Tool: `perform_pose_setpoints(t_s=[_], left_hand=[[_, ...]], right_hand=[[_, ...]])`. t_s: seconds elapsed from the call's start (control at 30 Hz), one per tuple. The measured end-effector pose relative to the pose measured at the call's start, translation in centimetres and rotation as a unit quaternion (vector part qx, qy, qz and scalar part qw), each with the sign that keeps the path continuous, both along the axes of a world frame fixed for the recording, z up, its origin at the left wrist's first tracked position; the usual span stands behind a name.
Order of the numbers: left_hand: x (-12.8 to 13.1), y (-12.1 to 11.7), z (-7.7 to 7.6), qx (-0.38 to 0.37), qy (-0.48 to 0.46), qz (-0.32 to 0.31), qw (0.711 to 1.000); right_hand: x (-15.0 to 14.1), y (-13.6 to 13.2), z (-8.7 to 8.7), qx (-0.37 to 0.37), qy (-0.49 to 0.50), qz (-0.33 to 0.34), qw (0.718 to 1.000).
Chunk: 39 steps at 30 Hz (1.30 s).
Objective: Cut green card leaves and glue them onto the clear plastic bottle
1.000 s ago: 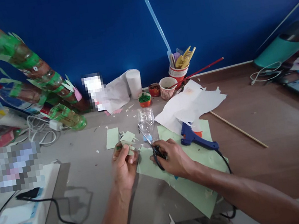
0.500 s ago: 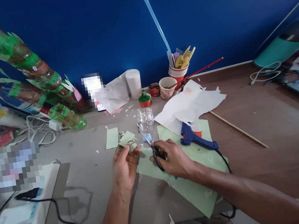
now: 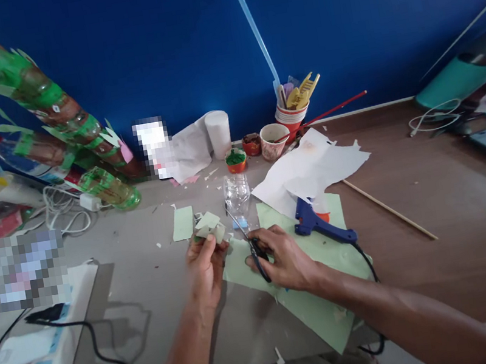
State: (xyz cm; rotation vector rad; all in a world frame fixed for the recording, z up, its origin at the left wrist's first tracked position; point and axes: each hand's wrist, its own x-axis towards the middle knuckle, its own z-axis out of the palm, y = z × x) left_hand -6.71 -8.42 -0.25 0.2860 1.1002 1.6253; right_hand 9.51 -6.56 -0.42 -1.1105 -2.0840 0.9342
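Observation:
Pinched in my left hand (image 3: 205,268) is a small piece of pale green paper (image 3: 211,226), bent and cut at its edges. My right hand (image 3: 285,258) grips black-handled scissors (image 3: 259,259) whose blades point up and away, apart from that piece. Just beyond the blade tips stands a clear plastic bottle piece (image 3: 237,198). A flat green paper rectangle (image 3: 183,223) lies left of the held piece. Under my right hand and forearm spreads a larger green sheet (image 3: 319,311). A blue glue gun (image 3: 324,227) rests on that sheet, right of my hand.
White torn paper (image 3: 309,165) and a wooden stick (image 3: 390,210) lie to the right. Paint cups (image 3: 236,160) and a cup of tools (image 3: 291,114) line the wall. At left are a power strip (image 3: 70,332) with cables and a painted bottle tower (image 3: 61,112).
The green paper piece has turned slightly in my left fingers. My right hand and the scissors stay almost in place; the whole view shifts very slightly.

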Motion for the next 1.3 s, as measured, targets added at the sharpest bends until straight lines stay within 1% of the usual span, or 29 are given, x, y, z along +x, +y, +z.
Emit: perform_pose_setpoints(t_s=[0.13, 0.33, 0.5, 0.67, 0.77, 0.93, 1.0, 1.07, 1.2, 1.3], left_hand=[[0.0, -0.1, 0.2, -0.005, -0.002, -0.021, 1.0], [-0.1, -0.3, -0.2, -0.002, 0.014, -0.03, 0.999], [0.2, -0.3, -0.2, -0.006, 0.024, -0.051, 0.998], [0.4, -0.4, 0.0, -0.015, 0.011, -0.07, 0.997], [0.5, -0.4, 0.1, -0.022, 0.003, -0.081, 0.996], [0.6, -0.6, 0.1, -0.029, 0.016, -0.088, 0.996], [0.5, -0.5, 0.2, -0.027, 0.022, -0.079, 0.996], [0.3, -0.4, 0.3, -0.016, 0.024, -0.051, 0.998], [-0.6, -0.2, 0.7, 0.026, 0.037, 0.034, 0.998], [-1.1, -0.1, 0.7, 0.039, 0.051, 0.055, 0.996]], right_hand=[[0.0, 0.0, 0.0, 0.011, -0.004, 0.006, 1.0], [0.1, -0.1, 0.4, 0.019, -0.014, 0.029, 0.999], [0.0, -0.3, 0.4, 0.044, -0.023, 0.05, 0.998], [0.0, -0.2, 0.4, 0.044, -0.02, 0.044, 0.998], [0.0, -0.1, 0.5, 0.039, -0.01, 0.028, 0.999], [0.0, -0.2, 0.4, 0.02, -0.01, 0.006, 1.0], [-0.1, -0.2, 0.4, 0.012, -0.017, -0.012, 1.0], [-0.2, -0.2, 0.2, 0.017, -0.03, -0.027, 0.999], [-0.3, 0.0, -0.5, 0.061, -0.076, -0.019, 0.995], [-0.2, -0.1, -0.7, 0.096, -0.113, -0.007, 0.989]])
